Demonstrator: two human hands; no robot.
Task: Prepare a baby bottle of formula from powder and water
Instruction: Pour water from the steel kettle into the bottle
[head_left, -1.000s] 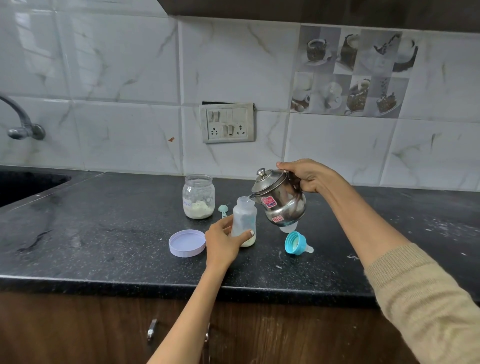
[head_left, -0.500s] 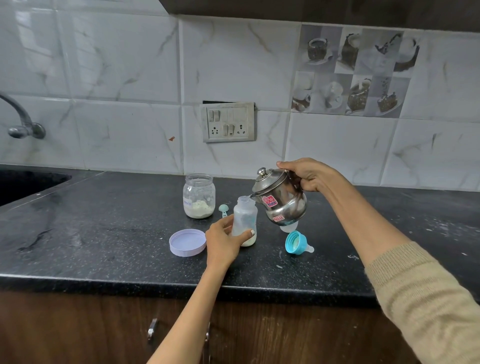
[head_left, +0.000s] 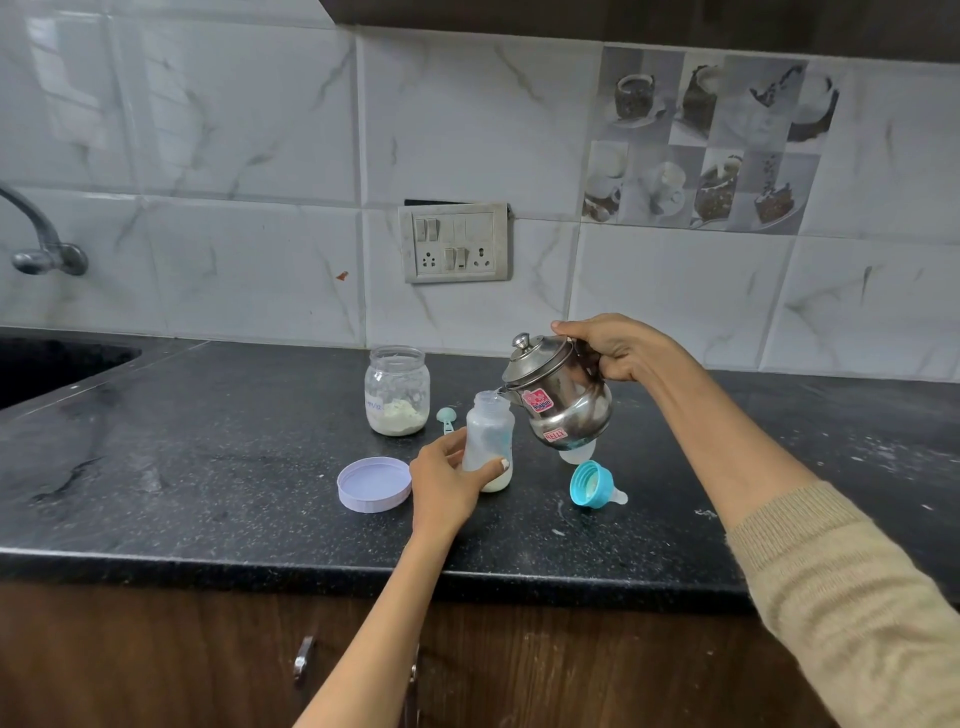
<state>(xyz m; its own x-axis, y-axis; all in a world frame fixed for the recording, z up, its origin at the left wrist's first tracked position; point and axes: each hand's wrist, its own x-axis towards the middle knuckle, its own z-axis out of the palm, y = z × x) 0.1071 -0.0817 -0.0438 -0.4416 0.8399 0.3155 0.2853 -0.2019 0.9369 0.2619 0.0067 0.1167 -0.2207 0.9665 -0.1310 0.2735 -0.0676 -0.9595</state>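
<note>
A clear baby bottle (head_left: 490, 431) stands upright on the black counter (head_left: 218, 467) with white powder or liquid at its bottom. My left hand (head_left: 447, 480) grips its lower half. My right hand (head_left: 618, 351) holds the handle of a small steel kettle (head_left: 563, 402), tilted left with its spout at the bottle's open mouth. A teal bottle collar with its teat (head_left: 592, 484) lies on its side to the right of the bottle. An open glass jar of formula powder (head_left: 397, 397) stands behind, a teal scoop (head_left: 447, 418) beside it.
The jar's lilac lid (head_left: 373, 484) lies upside down left of the bottle. A clear cap (head_left: 574, 453) sits half hidden under the kettle. A sink (head_left: 47, 364) and tap (head_left: 41, 244) are at far left; a switch panel (head_left: 456, 242) is on the tiled wall.
The kettle stays tilted at the bottle's mouth, barely shifted. Both hands keep their holds.
</note>
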